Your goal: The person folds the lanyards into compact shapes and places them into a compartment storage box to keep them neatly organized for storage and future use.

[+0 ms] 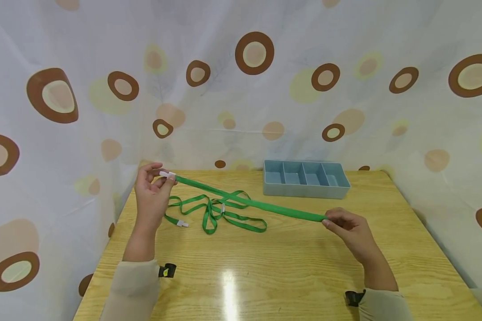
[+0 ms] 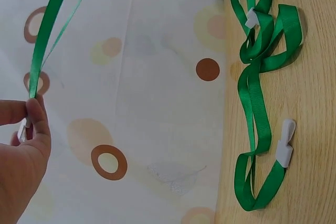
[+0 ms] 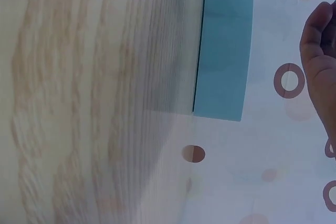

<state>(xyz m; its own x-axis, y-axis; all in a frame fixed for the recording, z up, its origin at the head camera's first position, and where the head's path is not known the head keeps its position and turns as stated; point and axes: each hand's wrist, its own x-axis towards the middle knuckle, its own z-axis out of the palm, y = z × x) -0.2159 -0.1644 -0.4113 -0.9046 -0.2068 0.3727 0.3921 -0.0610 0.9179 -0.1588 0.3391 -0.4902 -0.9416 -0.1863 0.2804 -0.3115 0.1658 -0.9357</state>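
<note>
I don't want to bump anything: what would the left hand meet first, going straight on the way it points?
Probably the spotted backdrop; nothing else shows ahead of the left hand, though the depth is unclear.

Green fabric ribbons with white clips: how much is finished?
One green fabric ribbon is already lifted and stretched. The left hand pinches its white plastic clip; the right hand, its other end. Possibly left: straightening the looped green ribbon pile on the wooden table; no ribbon is in the blue, four-compartment plastic tray.
</note>
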